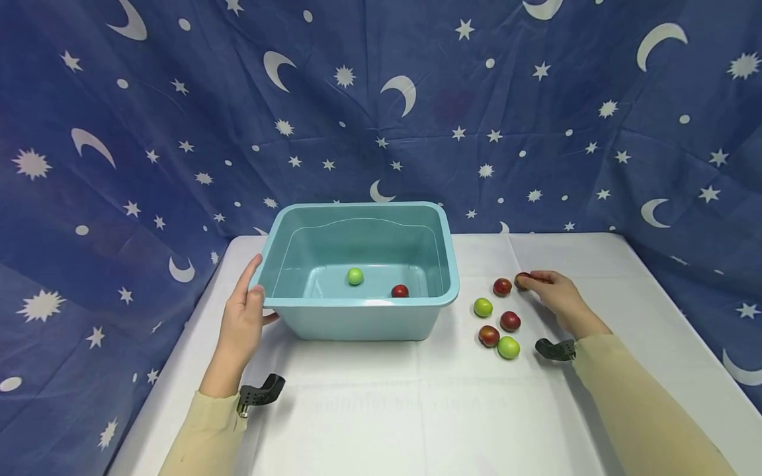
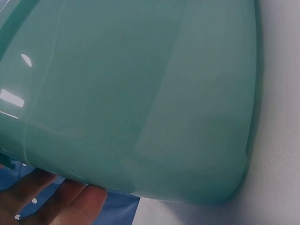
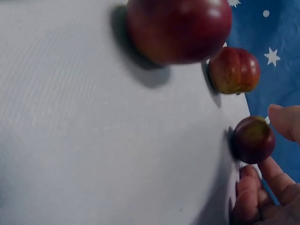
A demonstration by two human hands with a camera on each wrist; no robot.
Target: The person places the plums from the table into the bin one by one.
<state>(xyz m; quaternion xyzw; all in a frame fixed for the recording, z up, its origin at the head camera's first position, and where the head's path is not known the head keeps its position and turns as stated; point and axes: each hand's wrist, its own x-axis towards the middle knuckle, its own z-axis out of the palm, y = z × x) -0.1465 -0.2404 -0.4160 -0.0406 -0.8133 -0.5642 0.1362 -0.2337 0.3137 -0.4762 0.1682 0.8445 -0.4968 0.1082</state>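
My left hand (image 1: 240,322) grips the left rim of a light-blue plastic basin (image 1: 357,322), thumb near the front corner and fingers along the outside. In the left wrist view, fingers (image 2: 86,204) show against the basin wall (image 2: 117,93). A green plum (image 1: 354,276) and a red plum (image 1: 400,291) lie inside. At the right, my right hand (image 1: 562,301) reaches round a dark red plum (image 3: 254,139) on the table. Its fingers touch or nearly touch the plum from below, while a small gap shows at the thumb (image 3: 285,123).
Left of the right hand lie several loose fruits, among them a red plum (image 1: 502,287), a green plum (image 1: 483,307) and another green plum (image 1: 508,347). A white cloth covers the table (image 1: 357,423). Behind hangs a blue curtain (image 1: 333,125) with moons and stars.
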